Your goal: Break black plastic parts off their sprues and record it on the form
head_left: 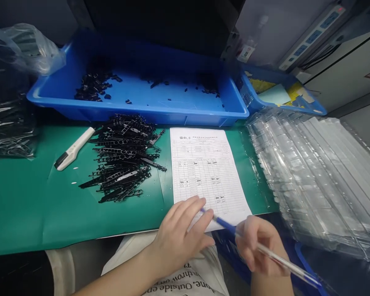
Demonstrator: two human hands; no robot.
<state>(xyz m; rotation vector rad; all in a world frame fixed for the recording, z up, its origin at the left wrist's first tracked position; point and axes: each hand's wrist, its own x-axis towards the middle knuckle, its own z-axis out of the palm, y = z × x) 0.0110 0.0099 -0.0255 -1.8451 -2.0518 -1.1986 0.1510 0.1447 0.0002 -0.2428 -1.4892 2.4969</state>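
My right hand [260,244] grips a clear-barrelled pen [277,257] with a blue front section, slanting up toward the left. The pen is slightly smeared by motion. My left hand [183,230] reaches over the lower left corner of a printed form [200,168], its fingers stretched out and the thumb apart. The pen's blue front end shows between two left fingertips; whether they press on it I cannot tell. Handwritten entries fill some of the form's table cells. Left of the form lies a heap of thin black plastic parts [123,154].
A white-and-black cutter-like tool [74,148] lies left of the heap on the green mat [24,205]. Behind stands a blue tray [142,109] with small black pieces. Clear plastic trays [320,176] are stacked at right, near a blue basket [314,107]. A bagged black bundle [9,107] stands left.
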